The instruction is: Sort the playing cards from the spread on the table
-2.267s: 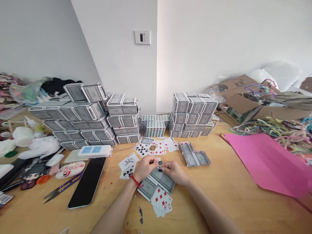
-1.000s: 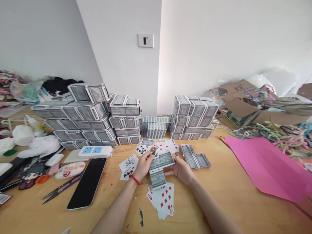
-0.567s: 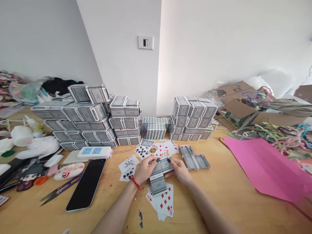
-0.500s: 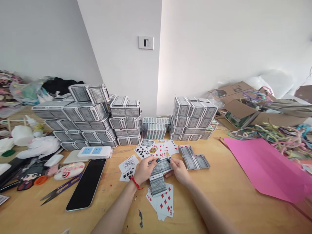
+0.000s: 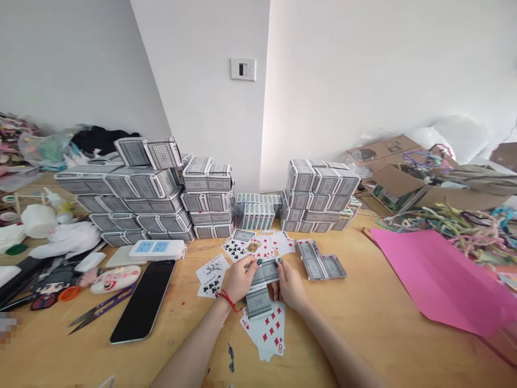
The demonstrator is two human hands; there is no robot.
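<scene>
Between both hands is a small structure of folded playing cards point(image 5: 265, 273), grey patterned backs facing up. My left hand point(image 5: 241, 277), with a red string bracelet at the wrist, pinches its left end. My right hand point(image 5: 289, 280) grips the right end, thumb on top and some fingers curled underneath. One folded card point(image 5: 259, 302) extends from the structure toward me, over loose face-up cards point(image 5: 273, 335) that include an eight of diamonds. Right of my hands lies an L-shaped piece of folded cards point(image 5: 320, 261). More loose cards point(image 5: 258, 245) are spread just beyond my hands.
Stacks of card-covered blocks point(image 5: 137, 186) stand at the back left, with another stack point(image 5: 321, 188) at the back right. A phone point(image 5: 143, 302), scissors point(image 5: 100, 310) and a power strip point(image 5: 157, 249) lie left. Pink paper point(image 5: 440, 280) and tangled cords point(image 5: 452, 226) are right.
My right hand has shifted slightly left and its fingers now reach further beneath the folded cards. The held structure is tilted a little differently. The view has moved slightly.
</scene>
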